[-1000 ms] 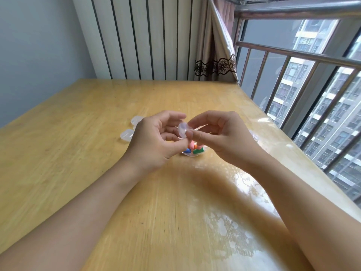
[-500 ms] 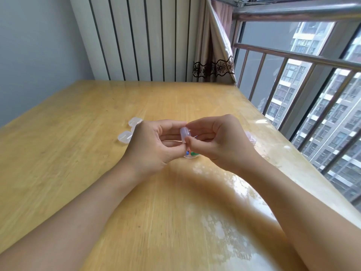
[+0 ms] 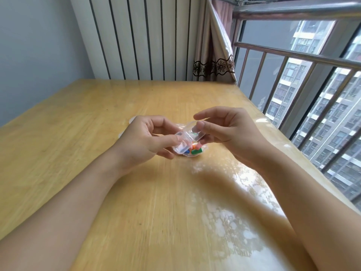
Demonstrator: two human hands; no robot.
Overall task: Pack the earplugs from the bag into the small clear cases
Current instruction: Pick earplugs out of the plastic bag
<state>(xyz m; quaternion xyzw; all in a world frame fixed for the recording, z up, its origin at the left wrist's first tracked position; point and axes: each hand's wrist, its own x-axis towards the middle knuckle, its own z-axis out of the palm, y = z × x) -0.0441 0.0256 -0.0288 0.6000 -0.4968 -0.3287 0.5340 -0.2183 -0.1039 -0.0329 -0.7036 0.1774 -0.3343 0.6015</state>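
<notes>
A small clear hinged case (image 3: 184,140) hangs just above the wooden table (image 3: 78,133), its lid swung open. My left hand (image 3: 148,139) pinches its base between thumb and fingers. My right hand (image 3: 224,130) holds the lid (image 3: 195,132) with thumb and a finger, the other fingers spread. Beneath the case lies a clear bag (image 3: 195,153) with several coloured earplugs (image 3: 196,150), green, orange, pink and blue. The case looks empty.
Two more small clear cases (image 3: 132,119) peek out behind my left hand on the table. A window with a metal railing (image 3: 293,55) runs along the table's right edge. A curtain (image 3: 213,55) and a striped wall stand at the far end.
The case was closed between both hands' fingertips; now its lid is swung open, my hands have drawn apart, and the bag of earplugs shows beneath.
</notes>
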